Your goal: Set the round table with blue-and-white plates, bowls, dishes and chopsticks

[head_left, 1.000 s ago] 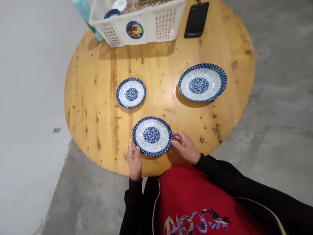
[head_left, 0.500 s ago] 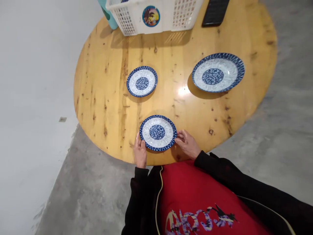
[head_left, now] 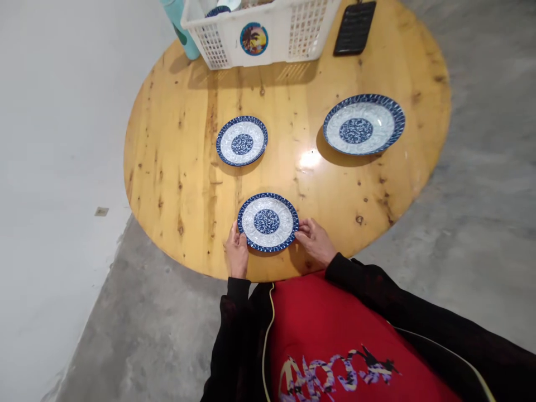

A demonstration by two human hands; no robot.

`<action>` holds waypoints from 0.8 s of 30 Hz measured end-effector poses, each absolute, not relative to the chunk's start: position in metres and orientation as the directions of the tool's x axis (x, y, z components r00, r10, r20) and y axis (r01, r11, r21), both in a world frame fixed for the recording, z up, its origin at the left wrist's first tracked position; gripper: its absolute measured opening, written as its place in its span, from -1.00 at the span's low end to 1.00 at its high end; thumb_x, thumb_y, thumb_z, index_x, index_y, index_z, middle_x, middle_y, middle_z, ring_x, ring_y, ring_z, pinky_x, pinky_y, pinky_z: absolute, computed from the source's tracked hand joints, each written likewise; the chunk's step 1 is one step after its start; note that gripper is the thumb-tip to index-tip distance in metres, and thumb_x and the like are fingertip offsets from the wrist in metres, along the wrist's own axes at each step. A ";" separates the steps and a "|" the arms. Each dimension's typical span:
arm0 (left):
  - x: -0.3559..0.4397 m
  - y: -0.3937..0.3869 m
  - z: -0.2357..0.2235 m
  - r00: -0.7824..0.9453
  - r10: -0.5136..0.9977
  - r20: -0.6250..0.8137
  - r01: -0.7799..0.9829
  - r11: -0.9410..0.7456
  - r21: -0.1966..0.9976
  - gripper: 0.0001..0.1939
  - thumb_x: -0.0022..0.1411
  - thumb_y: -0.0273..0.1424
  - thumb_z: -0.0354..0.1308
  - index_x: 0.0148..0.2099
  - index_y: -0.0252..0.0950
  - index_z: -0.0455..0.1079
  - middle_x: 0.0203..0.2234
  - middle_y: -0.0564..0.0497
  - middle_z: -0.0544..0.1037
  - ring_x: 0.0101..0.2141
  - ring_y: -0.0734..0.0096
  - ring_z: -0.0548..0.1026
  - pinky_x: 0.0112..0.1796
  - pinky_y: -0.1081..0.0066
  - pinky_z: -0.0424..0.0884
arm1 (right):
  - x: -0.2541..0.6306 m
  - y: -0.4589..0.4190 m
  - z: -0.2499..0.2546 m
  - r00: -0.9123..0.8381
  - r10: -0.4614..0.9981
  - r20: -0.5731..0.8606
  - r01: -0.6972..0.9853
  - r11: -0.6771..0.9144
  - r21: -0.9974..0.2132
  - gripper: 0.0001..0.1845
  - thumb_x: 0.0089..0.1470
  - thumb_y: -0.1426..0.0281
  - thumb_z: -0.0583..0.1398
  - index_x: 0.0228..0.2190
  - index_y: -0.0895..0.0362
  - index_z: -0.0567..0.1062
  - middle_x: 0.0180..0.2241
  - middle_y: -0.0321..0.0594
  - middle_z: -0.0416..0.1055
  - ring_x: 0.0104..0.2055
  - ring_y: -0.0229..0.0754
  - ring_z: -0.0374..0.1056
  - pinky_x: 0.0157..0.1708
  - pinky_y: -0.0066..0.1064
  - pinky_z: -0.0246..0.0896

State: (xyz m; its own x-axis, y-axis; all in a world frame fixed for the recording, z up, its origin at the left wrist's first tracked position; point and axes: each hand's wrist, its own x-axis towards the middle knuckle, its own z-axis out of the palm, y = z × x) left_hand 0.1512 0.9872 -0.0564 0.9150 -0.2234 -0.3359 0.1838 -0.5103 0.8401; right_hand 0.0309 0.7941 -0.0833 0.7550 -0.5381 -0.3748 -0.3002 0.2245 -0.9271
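Observation:
A blue-and-white patterned plate (head_left: 267, 221) is near the front edge of the round wooden table, face up. My left hand (head_left: 237, 251) grips its left rim, thumb on top and fingers along the side. On the right rim, my right hand (head_left: 315, 241) pinches the plate, with fingertips partly hidden under the edge. A second, similar plate (head_left: 242, 141) sits farther back, slightly left. To the back right lies a larger oval plate (head_left: 363, 124) with the same blue border and centre.
A white plastic basket (head_left: 266, 36) with dishes inside stands at the far side of the wooden table (head_left: 176, 167). Left of it is a light-blue bottle (head_left: 184, 33); right of it lies a black phone-like object (head_left: 355, 28). A white wall rises on the left.
The camera view has shifted a little, bringing more of the basket and the black object into sight. Both hands stay on the rim of the near plate, which has hardly moved.

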 end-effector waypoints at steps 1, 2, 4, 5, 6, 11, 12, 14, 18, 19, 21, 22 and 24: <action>0.153 0.988 -0.057 0.916 -0.227 -0.330 0.182 -0.498 0.848 -0.38 0.40 -0.27 0.06 0.44 -0.28 0.21 -0.23 -0.03 0.63 -0.15 0.29 0.58 -0.07 0.32 0.50 | 0.031 0.794 -0.083 0.752 -0.543 -0.373 -0.300 0.221 -0.928 -0.68 -0.10 0.17 0.29 -0.33 0.02 0.33 -0.34 -0.19 0.53 -0.25 -0.05 0.49 -0.16 -0.15 0.46; 0.154 0.989 -0.057 0.917 -0.233 -0.325 0.180 -0.487 0.855 -0.38 0.39 -0.28 0.07 0.44 -0.29 0.22 -0.28 0.00 0.60 -0.21 0.32 0.57 -0.12 0.34 0.50 | 0.032 0.794 -0.083 0.750 -0.547 -0.372 -0.301 0.218 -0.928 -0.68 -0.10 0.18 0.29 -0.33 0.02 0.34 -0.34 -0.18 0.53 -0.27 -0.06 0.49 -0.18 -0.16 0.46; 0.155 0.990 -0.057 0.914 -0.251 -0.319 0.171 -0.475 0.863 -0.38 0.37 -0.30 0.08 0.43 -0.29 0.24 -0.37 0.06 0.55 -0.32 0.38 0.52 -0.20 0.39 0.49 | 0.031 0.793 -0.081 0.742 -0.555 -0.375 -0.311 0.211 -0.927 -0.69 -0.11 0.19 0.29 -0.33 0.02 0.35 -0.34 -0.18 0.55 -0.28 -0.07 0.49 -0.19 -0.16 0.46; 0.156 0.990 -0.057 0.911 -0.262 -0.319 0.166 -0.473 0.865 -0.38 0.37 -0.31 0.07 0.43 -0.29 0.24 -0.41 0.09 0.52 -0.36 0.40 0.50 -0.23 0.41 0.48 | 0.031 0.792 -0.081 0.736 -0.560 -0.379 -0.319 0.207 -0.925 -0.70 -0.11 0.20 0.28 -0.33 0.02 0.36 -0.34 -0.18 0.55 -0.28 -0.07 0.49 -0.19 -0.16 0.46; 0.156 0.990 -0.057 0.906 -0.275 -0.321 0.164 -0.473 0.866 -0.39 0.37 -0.31 0.07 0.43 -0.28 0.24 -0.43 0.10 0.49 -0.39 0.41 0.48 -0.25 0.42 0.47 | 0.030 0.791 -0.080 0.730 -0.565 -0.384 -0.330 0.201 -0.922 -0.71 -0.12 0.21 0.27 -0.33 0.03 0.37 -0.34 -0.18 0.55 -0.28 -0.06 0.50 -0.18 -0.16 0.47; 0.159 0.987 -0.059 0.882 -0.330 -0.335 0.163 -0.454 0.876 -0.42 0.40 -0.31 0.05 0.42 -0.27 0.25 -0.29 -0.01 0.58 -0.30 0.33 0.54 -0.17 0.33 0.50 | 0.026 0.787 -0.082 0.699 -0.601 -0.388 -0.362 0.170 -0.917 -0.70 -0.12 0.21 0.28 -0.32 0.05 0.41 -0.35 -0.17 0.55 -0.25 -0.01 0.53 -0.13 -0.09 0.49; 0.161 0.986 -0.061 0.880 -0.344 -0.328 0.155 -0.445 0.882 -0.42 0.41 -0.32 0.04 0.42 -0.26 0.24 -0.23 -0.04 0.60 -0.25 0.31 0.55 -0.13 0.31 0.50 | 0.026 0.787 -0.083 0.692 -0.612 -0.384 -0.362 0.166 -0.917 -0.69 -0.12 0.21 0.29 -0.31 0.05 0.41 -0.35 -0.17 0.56 -0.24 0.00 0.53 -0.13 -0.07 0.49; 0.165 0.983 -0.062 0.873 -0.372 -0.316 0.136 -0.436 0.890 -0.43 0.42 -0.34 0.01 0.43 -0.24 0.22 -0.16 -0.07 0.61 -0.20 0.29 0.56 -0.10 0.28 0.49 | 0.028 0.786 -0.085 0.678 -0.633 -0.373 -0.363 0.152 -0.919 -0.70 -0.11 0.22 0.28 -0.30 0.05 0.41 -0.34 -0.16 0.57 -0.24 0.02 0.54 -0.12 -0.05 0.49; 0.173 0.977 -0.064 0.858 -0.412 -0.308 0.100 -0.453 0.886 -0.44 0.45 -0.37 -0.01 0.44 -0.24 0.19 -0.20 -0.06 0.61 -0.25 0.30 0.56 -0.14 0.31 0.50 | 0.034 0.783 -0.088 0.655 -0.670 -0.350 -0.369 0.120 -0.922 -0.71 -0.11 0.25 0.27 -0.30 0.06 0.41 -0.34 -0.15 0.56 -0.23 0.02 0.55 -0.13 -0.07 0.49; 0.175 0.976 -0.064 0.855 -0.420 -0.305 0.091 -0.457 0.885 -0.45 0.46 -0.37 -0.02 0.44 -0.24 0.18 -0.21 -0.05 0.60 -0.26 0.31 0.56 -0.15 0.31 0.50 | 0.036 0.783 -0.088 0.651 -0.675 -0.347 -0.373 0.114 -0.921 -0.71 -0.11 0.25 0.26 -0.29 0.06 0.41 -0.34 -0.15 0.55 -0.23 0.01 0.54 -0.14 -0.08 0.49; 0.177 0.975 -0.064 0.851 -0.433 -0.298 0.075 -0.461 0.884 -0.45 0.47 -0.38 -0.03 0.45 -0.22 0.16 -0.22 -0.04 0.60 -0.27 0.32 0.56 -0.16 0.31 0.51 | 0.039 0.782 -0.090 0.642 -0.684 -0.347 -0.380 0.110 -0.919 -0.70 -0.11 0.25 0.26 -0.29 0.06 0.40 -0.33 -0.15 0.55 -0.23 0.01 0.54 -0.16 -0.11 0.49; 0.178 0.975 -0.065 0.850 -0.437 -0.295 0.068 -0.464 0.883 -0.45 0.47 -0.38 -0.04 0.45 -0.20 0.16 -0.22 -0.04 0.60 -0.27 0.32 0.55 -0.17 0.31 0.51 | 0.040 0.782 -0.090 0.638 -0.687 -0.348 -0.381 0.111 -0.918 -0.70 -0.12 0.25 0.26 -0.29 0.06 0.40 -0.33 -0.15 0.55 -0.23 0.01 0.54 -0.17 -0.11 0.50; 0.179 0.975 -0.066 0.855 -0.432 -0.286 0.058 -0.470 0.881 -0.46 0.46 -0.38 -0.03 0.44 -0.20 0.17 -0.23 -0.03 0.60 -0.27 0.33 0.55 -0.17 0.33 0.51 | 0.043 0.782 -0.091 0.639 -0.685 -0.350 -0.370 0.125 -0.920 -0.69 -0.12 0.23 0.26 -0.29 0.06 0.41 -0.33 -0.16 0.55 -0.23 0.00 0.53 -0.18 -0.11 0.50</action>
State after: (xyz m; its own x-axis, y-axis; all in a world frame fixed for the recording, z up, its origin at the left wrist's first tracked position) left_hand 0.1794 0.9747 -0.0660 0.8553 -0.4317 -0.2864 0.0581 -0.4695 0.8810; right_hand 0.0427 0.7820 -0.0912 0.6393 -0.6847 -0.3499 -0.3704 0.1246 -0.9205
